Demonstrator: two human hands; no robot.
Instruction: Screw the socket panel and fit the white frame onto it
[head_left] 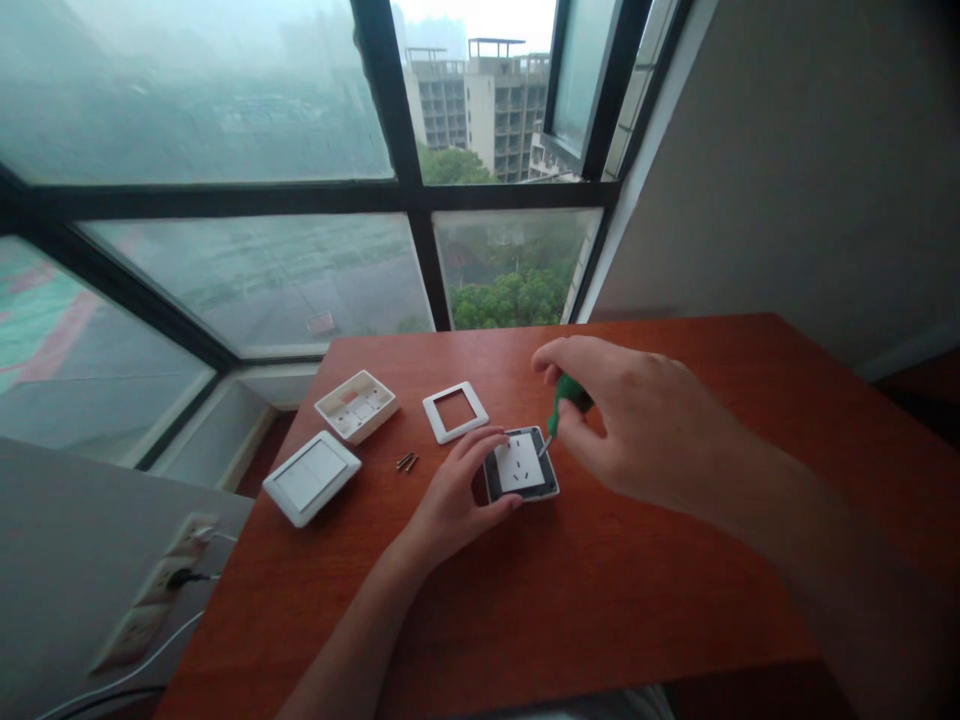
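Observation:
A wall socket (519, 462) with a white face and dark surround lies on the table in front of me. My left hand (466, 492) grips it from the left, fingers along its far edge and thumb on its near edge. In my right hand (626, 415) is a screwdriver (568, 398) with a green handle. Its thin shaft slants down to the right side of the socket; I cannot tell whether the tip sits on a screw. A white cover frame (455, 411) lies just beyond the socket. Several screws (407, 462) lie left of my left hand.
On the table's left side are an open white mounting box (357, 406) and a white switch panel (312, 478). The reddish-brown table (600, 610) stands against a large window (247, 270). Wall outlets with cables (157, 580) are at the lower left.

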